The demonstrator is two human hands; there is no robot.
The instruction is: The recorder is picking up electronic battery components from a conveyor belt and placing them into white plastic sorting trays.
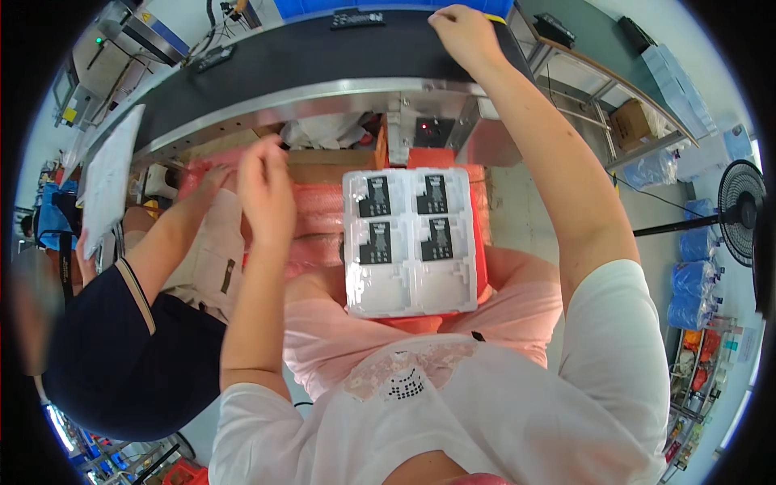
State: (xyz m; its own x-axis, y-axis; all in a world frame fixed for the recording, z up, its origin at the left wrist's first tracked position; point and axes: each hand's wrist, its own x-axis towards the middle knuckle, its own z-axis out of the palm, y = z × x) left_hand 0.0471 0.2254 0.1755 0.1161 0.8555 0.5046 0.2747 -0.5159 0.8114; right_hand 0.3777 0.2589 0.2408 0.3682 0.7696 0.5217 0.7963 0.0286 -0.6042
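A white plastic tray (377, 292) with moulded compartments rests in front of me, near my knees. Several flat black battery packs (437, 238) with pale print lie in its far and middle compartments; the two nearest compartments hold none. To the left of the tray, my left hand (268, 198) is raised in the air, touching neither tray nor belt. Its fingers are blurred by motion, and I see nothing held in them. My right arm stretches far out, and my right hand (467, 36) is over the belt's far right part with fingers curled closed. What they hold, if anything, is hidden.
A black conveyor belt (299, 61) with a metal edge crosses ahead, carrying flat black pieces (358, 19). A co-worker in a dark top (133, 356) sits close on my left, near a white sheet (111, 174). At right stand a black fan (740, 212) and blue-wrapped bottles (693, 283).
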